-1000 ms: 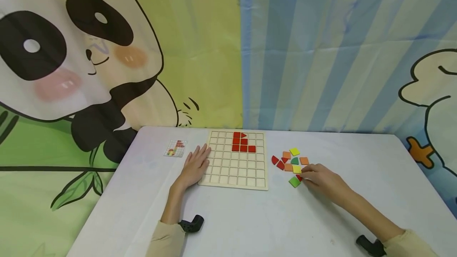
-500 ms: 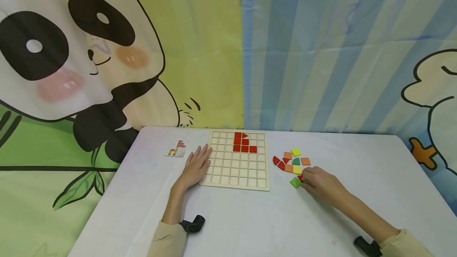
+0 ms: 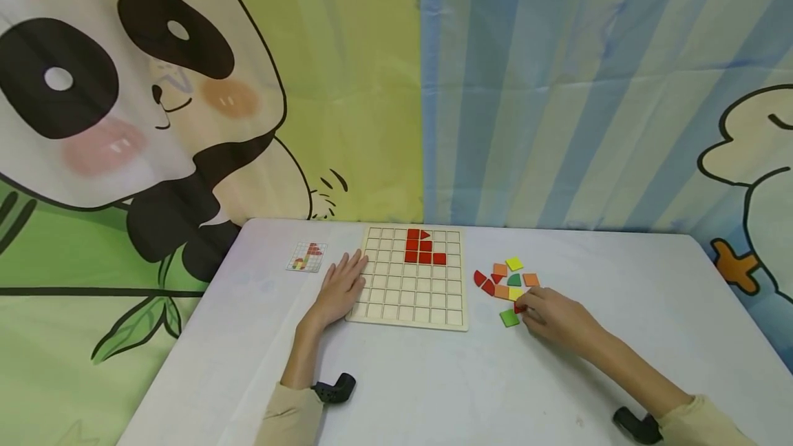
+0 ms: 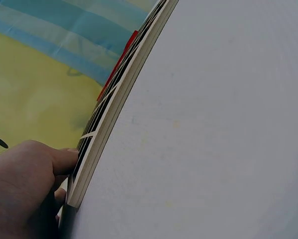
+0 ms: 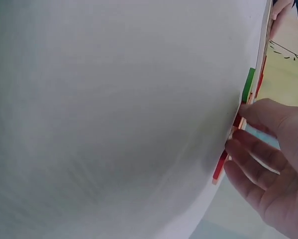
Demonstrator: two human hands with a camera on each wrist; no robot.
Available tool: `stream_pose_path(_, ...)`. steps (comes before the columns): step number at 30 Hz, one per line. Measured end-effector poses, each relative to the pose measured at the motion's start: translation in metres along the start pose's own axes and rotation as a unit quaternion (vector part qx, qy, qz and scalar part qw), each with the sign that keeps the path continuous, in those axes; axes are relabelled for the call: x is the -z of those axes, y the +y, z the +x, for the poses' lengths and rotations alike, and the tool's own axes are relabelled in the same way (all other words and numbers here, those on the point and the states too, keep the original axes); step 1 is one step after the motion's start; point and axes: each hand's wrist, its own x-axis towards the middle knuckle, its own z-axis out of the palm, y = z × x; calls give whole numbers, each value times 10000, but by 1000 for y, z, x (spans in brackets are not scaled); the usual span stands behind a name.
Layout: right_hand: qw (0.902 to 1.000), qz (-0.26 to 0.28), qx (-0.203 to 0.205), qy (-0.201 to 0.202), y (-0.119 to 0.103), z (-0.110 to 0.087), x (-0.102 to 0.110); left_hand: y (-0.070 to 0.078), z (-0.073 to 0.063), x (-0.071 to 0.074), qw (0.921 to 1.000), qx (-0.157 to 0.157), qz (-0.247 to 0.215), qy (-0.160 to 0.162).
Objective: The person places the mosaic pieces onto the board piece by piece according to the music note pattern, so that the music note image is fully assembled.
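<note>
The left hand (image 3: 337, 291) lies relaxed with its fingers extended, the fingertips resting on the left edge of the gridded board (image 3: 409, 298). The right hand (image 3: 560, 319) is narrow, its fingers bent — thumb and forefinger pinch a small red piece (image 3: 519, 308) to the right of the board, just beside a light green square (image 3: 509, 318).

The board sits close to the far edge of the bench (image 3: 427, 384), and a broad stretch of white surface runs from its near edge towards the person. A narrower strip separates its right edge from the loose pieces; the bench's right edge is well beyond them. The patterned card (image 3: 306, 257) lies left of the board, near the bench's far left corner.

Seven red pieces are in the grid near its far edge: six red squares (image 3: 425, 257) and one red triangle (image 3: 424, 235). Eleven pieces are off the board — four red, counting the pinched one, three orange, two yellow and two green.
</note>
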Motion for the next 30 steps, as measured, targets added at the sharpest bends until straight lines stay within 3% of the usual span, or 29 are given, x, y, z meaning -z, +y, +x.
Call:
stream_pose_path(4, 9991, 102, 408, 17, 0, 1, 2, -1, 0, -1, 10000, 4, 99, 5)
stream_pose_path(7, 9985, 263, 484, -73, 1, 3, 4, -3, 1, -2, 9994, 55, 344, -88)
stream_pose_path(11, 9982, 384, 380, -274, 3, 5, 4, -3, 2, -4, 9981, 100, 561, -237)
stream_pose_path(15, 9987, 272, 305, -302, 3, 8, 3, -1, 1, -3, 9983, 94, 537, -193)
stream_pose_path(22, 9996, 279, -48, 6, -2, 11, 18, 1, 1, -3, 9983, 40, 571, -144)
stream_pose_path(30, 9966, 791, -143, 195, -17, 48, 29, -1, 2, -4, 9986, 70, 519, -115)
